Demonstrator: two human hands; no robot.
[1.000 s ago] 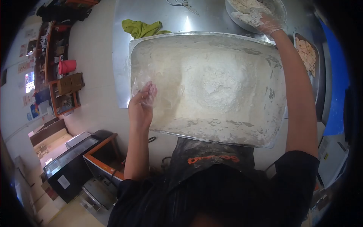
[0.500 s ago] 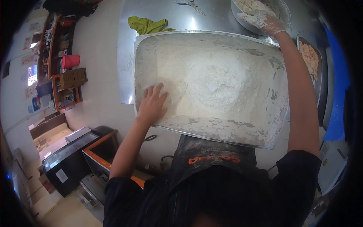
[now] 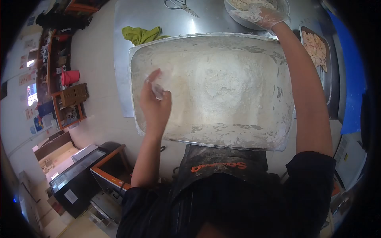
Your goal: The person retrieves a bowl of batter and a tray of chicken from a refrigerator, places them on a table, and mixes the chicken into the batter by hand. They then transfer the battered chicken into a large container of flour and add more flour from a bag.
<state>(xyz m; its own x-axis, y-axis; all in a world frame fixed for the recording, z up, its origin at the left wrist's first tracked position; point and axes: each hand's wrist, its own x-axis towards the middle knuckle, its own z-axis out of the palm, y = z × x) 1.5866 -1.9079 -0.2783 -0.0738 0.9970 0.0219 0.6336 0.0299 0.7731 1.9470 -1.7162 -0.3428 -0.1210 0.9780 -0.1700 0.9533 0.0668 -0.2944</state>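
A large metal tub (image 3: 174, 139) holds white flour (image 3: 222, 89), heaped right of its middle. My left hand (image 3: 154, 101) is raised over the tub's left part, its index finger and thumb apart. Its other fingers are curled, whitish and partly blurred. At the top, my right hand (image 3: 272, 19), in a clear plastic glove, reaches into a metal bowl (image 3: 283, 7). Pale, sticky batter coats its fingers, which merge with the battered pieces (image 3: 250, 4) there. Whether those fingers grip anything is hidden.
On the steel table (image 3: 143, 16) lie scissors (image 3: 182, 6) and a green cloth (image 3: 141, 35). A tray (image 3: 328, 85) of pale pinkish pieces (image 3: 315, 47) stands to the right, beyond my right forearm. Shelves with a red bucket (image 3: 70, 77) stand at the far left.
My left hand has lifted from the tub's lower left side and turned, its fingers curling. My right hand remains at the bowl. The whole view has shifted slightly.
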